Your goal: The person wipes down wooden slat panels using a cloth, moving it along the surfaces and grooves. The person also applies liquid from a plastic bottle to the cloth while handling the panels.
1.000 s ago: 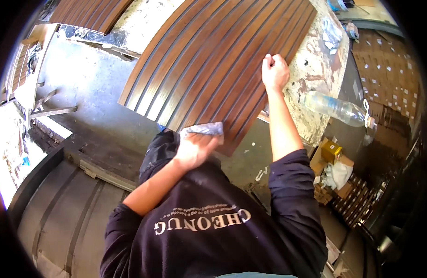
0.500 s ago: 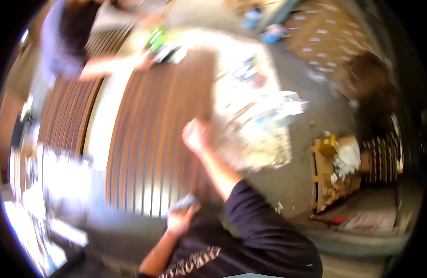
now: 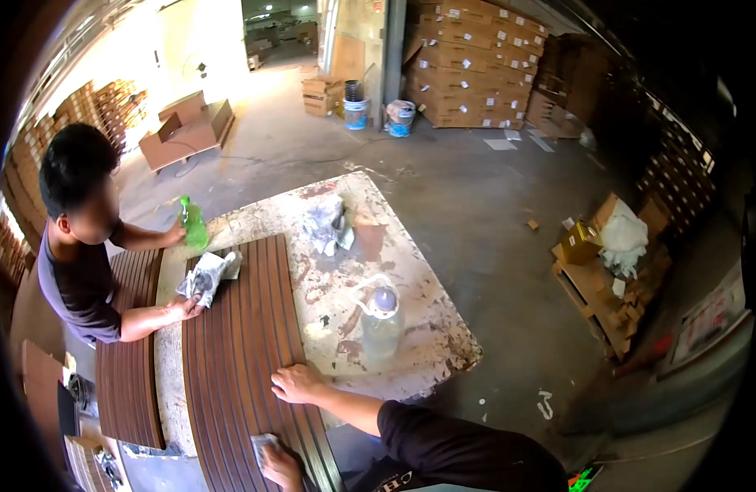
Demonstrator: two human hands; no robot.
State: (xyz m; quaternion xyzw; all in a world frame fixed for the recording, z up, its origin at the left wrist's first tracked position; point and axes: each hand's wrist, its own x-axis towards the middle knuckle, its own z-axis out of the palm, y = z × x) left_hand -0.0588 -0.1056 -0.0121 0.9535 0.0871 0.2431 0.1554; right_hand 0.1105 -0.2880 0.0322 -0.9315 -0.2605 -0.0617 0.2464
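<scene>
A long brown ribbed panel lies on a worn, stained worktable. My right hand rests flat on the panel's near right edge, fingers spread, holding nothing. My left hand is at the bottom edge of the picture, pressing a small grey cloth onto the panel. A large clear jug with a pale cap stands on the table just beyond my right hand.
A co-worker at the left holds a green bottle and rests a hand by a crumpled rag. A second ribbed panel lies further left. More rags, a pallet with boxes, buckets and stacked cartons surround the table.
The view has swung round from looking straight down at the panel to looking across the table and hall. My right hand stays on the panel and my left keeps the cloth.
</scene>
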